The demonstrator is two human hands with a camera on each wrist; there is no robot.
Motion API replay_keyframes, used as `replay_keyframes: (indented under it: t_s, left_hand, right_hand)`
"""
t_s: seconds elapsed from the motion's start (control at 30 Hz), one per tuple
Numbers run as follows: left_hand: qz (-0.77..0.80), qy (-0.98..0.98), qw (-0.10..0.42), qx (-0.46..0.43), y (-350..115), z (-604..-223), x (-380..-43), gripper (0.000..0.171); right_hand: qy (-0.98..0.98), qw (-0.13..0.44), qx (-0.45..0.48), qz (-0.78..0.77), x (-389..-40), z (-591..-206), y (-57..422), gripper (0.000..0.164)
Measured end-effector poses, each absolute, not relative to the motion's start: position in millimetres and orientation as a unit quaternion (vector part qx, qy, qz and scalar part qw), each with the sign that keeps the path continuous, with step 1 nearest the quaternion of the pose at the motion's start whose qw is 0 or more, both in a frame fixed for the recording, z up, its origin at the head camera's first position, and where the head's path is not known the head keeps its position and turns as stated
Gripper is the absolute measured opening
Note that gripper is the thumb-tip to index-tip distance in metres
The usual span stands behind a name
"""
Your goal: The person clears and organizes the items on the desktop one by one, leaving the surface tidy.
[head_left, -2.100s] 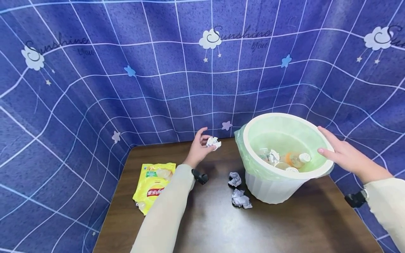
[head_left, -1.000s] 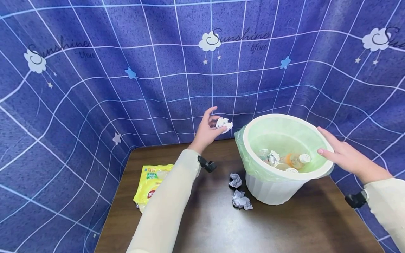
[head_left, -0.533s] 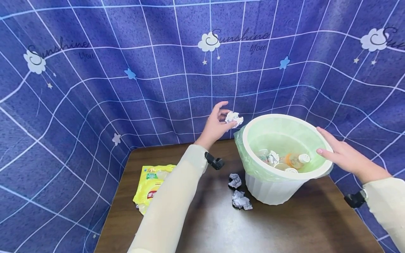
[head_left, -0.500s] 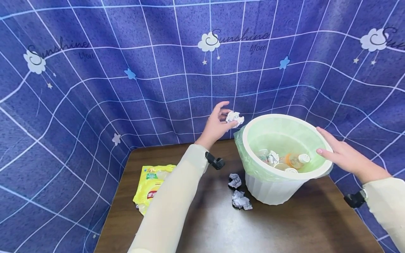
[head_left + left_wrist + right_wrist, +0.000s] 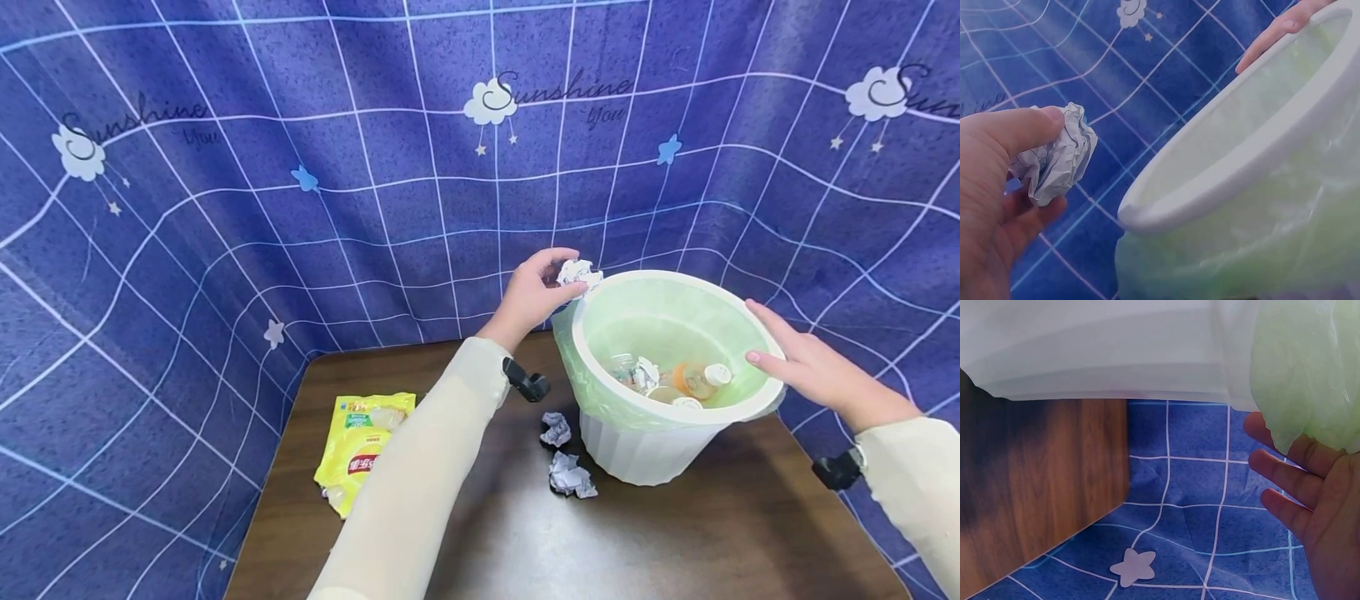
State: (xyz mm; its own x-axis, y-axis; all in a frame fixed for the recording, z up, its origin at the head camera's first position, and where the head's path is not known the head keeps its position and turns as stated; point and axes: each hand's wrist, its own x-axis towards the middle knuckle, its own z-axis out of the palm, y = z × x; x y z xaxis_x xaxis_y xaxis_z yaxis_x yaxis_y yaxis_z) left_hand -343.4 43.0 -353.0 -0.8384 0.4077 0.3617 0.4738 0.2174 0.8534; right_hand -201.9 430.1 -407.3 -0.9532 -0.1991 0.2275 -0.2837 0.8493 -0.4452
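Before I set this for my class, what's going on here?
A person's left hand holds a crumpled paper ball just outside the rim of a white bin, while the right hand touches the rim's other side. Bottles and some paper already lie in the bin. Two more paper balls and a yellow chip bag lie on the table.

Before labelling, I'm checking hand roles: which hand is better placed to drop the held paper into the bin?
Left, I'd judge: the left hand pinches the crumpled paper beside the white bin's rim. The right hand, holding no paper, rests at the opposite side.
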Motion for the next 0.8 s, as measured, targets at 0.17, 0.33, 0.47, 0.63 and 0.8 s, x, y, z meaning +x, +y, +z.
replay_keyframes:
  t_s: [0.17, 0.33, 0.47, 0.63, 0.8]
  left_hand:
    - [-0.553, -0.778, 0.030, -0.298, 55, -348, -336, 0.048]
    - [-0.559, -0.771, 0.018, -0.304, 67, -345, -329, 0.049]
    - [-0.553, -0.769, 0.005, -0.320, 75, -346, -325, 0.055]
    - [-0.553, -0.762, -0.008, -0.337, 75, -347, -321, 0.061]
    - [-0.574, -0.743, 0.024, -0.342, 65, -356, -325, 0.054]
  right_hand:
    - [-0.957, 0.089, 0.130, 0.243, -203, -409, 431, 0.078]
    - [-0.957, 0.093, 0.132, 0.242, -203, -410, 433, 0.078]
    - [-0.957, 0.093, 0.131, 0.242, -203, -410, 432, 0.078]
    - [-0.956, 0.085, 0.127, 0.249, -203, -410, 431, 0.078]
    - [-0.957, 0.098, 0.130, 0.242, -203, -409, 432, 0.077]
